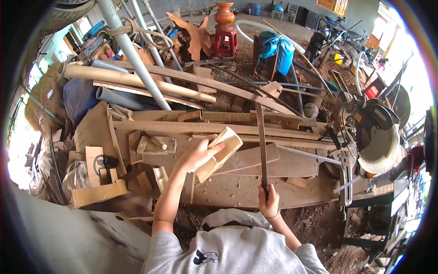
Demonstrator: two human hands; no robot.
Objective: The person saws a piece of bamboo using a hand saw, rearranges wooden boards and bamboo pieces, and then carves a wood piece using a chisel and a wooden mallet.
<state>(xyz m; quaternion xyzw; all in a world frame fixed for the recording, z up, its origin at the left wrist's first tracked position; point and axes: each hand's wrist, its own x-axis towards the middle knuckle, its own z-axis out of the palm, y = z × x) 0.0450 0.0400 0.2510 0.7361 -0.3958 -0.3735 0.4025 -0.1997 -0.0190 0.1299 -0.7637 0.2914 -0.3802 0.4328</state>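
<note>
Above the tabletop [219,195], inside its near edge, I log: one split-bamboo section [223,157], pinched by the left hand [199,155], hollow face exposed; one long blade [262,141], right hand [270,202] closed around its handle [264,186], presumably for control.

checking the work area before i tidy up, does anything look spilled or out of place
Yes: small pale chips lie scattered over the brown board near the split piece in the left hand; they look spilled because they are loose and ungathered.
</note>
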